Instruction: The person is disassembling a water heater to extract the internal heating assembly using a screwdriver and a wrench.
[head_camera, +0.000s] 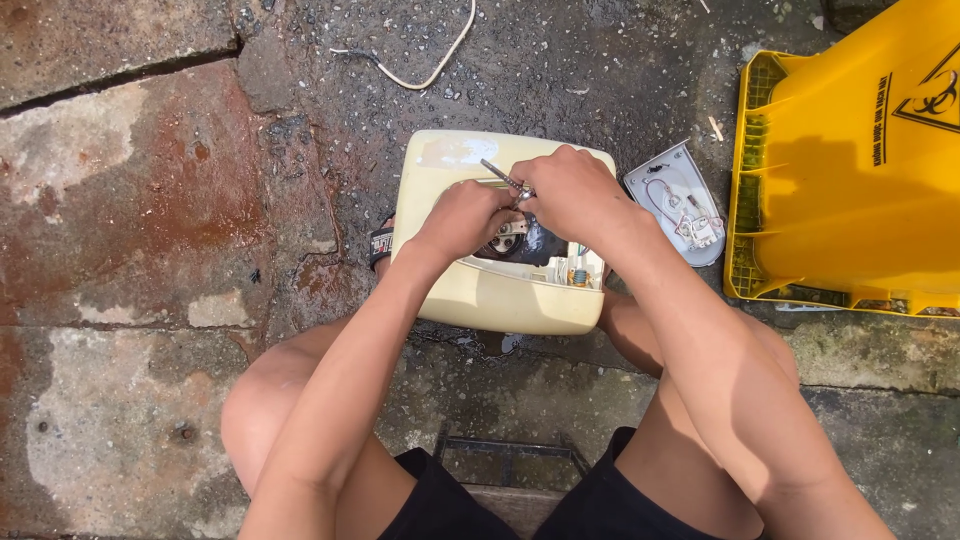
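The person squats over a cream-coloured plastic appliance housing (480, 290) that lies on the wet stone floor (150, 200), between the knees. Both hands meet over an opening in the top of the housing, where a dark round part (530, 245) and some small wound coils (578, 275) show inside.

The right hand (570, 190) has its grip closed around a slim metal tool (503, 178), probably a pair of pliers or a screwdriver; its free end sticks out up and to the left of the grip, over the pale top of the housing. The working end is hidden under the fingers, so what it touches cannot be told. The left hand (462, 218) sits just beside and touching the right, its grip curled narrow over the edge of the opening; whether it pinches a part there or merely presses on it cannot be told.

To the right of the grip, well apart from it, a small grey cover plate (660, 185) with thin wires and a little circuit piece lies on the floor. Beyond that stands a yellow plastic bin (850, 180), tipped on its side. Above the hands, farther off, a pale cord (440, 60) curls on the wet ground. Just left of the housing, a sandal strap (380, 245) peeks out. Below the grip, near the person's black shorts (440, 500), a low wooden stool (510, 470) shows between the legs.
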